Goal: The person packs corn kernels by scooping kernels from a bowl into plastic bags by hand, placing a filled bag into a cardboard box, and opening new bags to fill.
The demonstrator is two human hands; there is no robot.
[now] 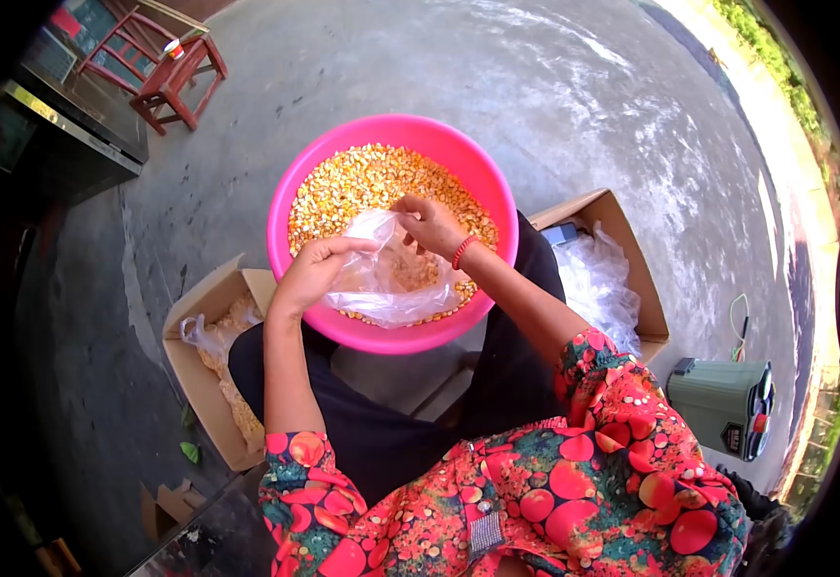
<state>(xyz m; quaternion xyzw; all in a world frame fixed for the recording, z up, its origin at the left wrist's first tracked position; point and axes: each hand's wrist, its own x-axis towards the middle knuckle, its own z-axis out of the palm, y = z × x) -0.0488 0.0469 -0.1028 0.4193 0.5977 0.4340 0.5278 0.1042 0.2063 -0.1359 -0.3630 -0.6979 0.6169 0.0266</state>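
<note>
A large pink basin (290,207) full of yellow and orange corn kernels (343,183) rests at my knees. Over the kernels lies a clear plastic bag (382,288), its mouth spread between my two hands. My left hand (316,269) pinches the bag's left edge between thumb and fingers. At the bag's upper right edge, my right hand (430,228) has its fingers closed on the plastic; a red bracelet (462,252) circles that wrist. Some kernels show through the film.
An open cardboard box (199,385) with filled clear bags stands at the left. Another box (636,260) holds loose plastic bags (598,284) at the right. Beyond it is a grey-green container (713,404). A red wooden chair (175,82) stands at the upper left.
</note>
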